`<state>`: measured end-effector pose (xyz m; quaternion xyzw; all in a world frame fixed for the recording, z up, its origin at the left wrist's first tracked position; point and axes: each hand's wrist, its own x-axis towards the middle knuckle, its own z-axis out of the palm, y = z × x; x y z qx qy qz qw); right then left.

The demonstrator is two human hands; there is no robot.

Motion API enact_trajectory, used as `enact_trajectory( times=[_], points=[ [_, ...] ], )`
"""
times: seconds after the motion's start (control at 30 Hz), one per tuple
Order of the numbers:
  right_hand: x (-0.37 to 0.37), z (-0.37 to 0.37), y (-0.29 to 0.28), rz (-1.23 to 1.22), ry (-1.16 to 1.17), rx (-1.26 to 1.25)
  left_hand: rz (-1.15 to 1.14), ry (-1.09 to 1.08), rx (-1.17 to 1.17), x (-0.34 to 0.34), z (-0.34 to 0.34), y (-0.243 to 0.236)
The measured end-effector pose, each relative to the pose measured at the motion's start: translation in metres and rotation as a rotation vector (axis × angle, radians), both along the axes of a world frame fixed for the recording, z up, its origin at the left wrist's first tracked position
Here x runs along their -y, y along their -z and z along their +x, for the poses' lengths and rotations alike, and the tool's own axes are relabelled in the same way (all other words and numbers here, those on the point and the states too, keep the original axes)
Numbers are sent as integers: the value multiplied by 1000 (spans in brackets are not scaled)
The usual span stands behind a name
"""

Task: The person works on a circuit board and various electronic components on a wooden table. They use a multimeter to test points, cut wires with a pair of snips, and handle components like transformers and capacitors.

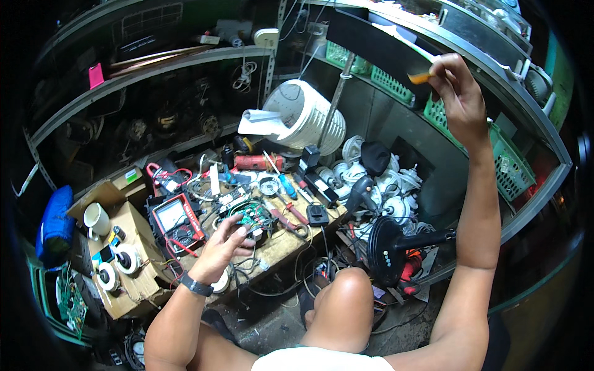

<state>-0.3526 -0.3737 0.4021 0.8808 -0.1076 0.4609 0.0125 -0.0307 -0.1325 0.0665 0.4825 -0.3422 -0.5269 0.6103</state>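
We have the right hand (456, 93) raised at 2 o'clock, thumb and fingers pinched narrow on a small orange-yellow piece (421, 78); too small to tell its kind. That piece is up by the shelving, with a dark panel (374, 52) beyond it toward 10 o'clock; we can't tell whether they touch.

We see the left hand (221, 248) at 8 o'clock, fingers loosely spread, gripping nothing we can make out. It's at the workbench's (272, 244) near edge, close to a green circuit board (250, 214) just past the fingertips toward 1 o'clock; contact unclear. Dark wristband (197, 284) on that wrist.

Around them, we log: red-edged analog meter (176, 219) between 8 and 9 o'clock, cardboard box (145, 238) at 8 with a white mug (96, 217) in it, red power tool (257, 162) at 10, white bucket (328, 120) at 12, heap of white parts (396, 207) at 3, black round base (382, 250) lying tipped at 4. Blue-handled screwdriver (288, 187) lies near centre.
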Motion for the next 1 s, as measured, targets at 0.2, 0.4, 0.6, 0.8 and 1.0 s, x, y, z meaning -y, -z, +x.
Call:
enact_trajectory(
  times=[0.2, 0.4, 0.6, 0.8, 1.0],
  points=[
    [-55, 22, 129, -147, -177, -110, -95, -31, -163, -21, 12, -19],
    [-118, 18, 269, 122, -443, -371, -58, 99, -368, -19, 24, -18],
    [-152, 17, 291, 233, -513, -520, 105, 1, -177, -51, 7, -17],
    [-144, 24, 270, 297, -288, -302, 24, -58, -98, -57, -23, 16],
    [-141, 38, 284, 173, -167, -461, -32, -95, 177, -57, -38, 19]
  ],
)
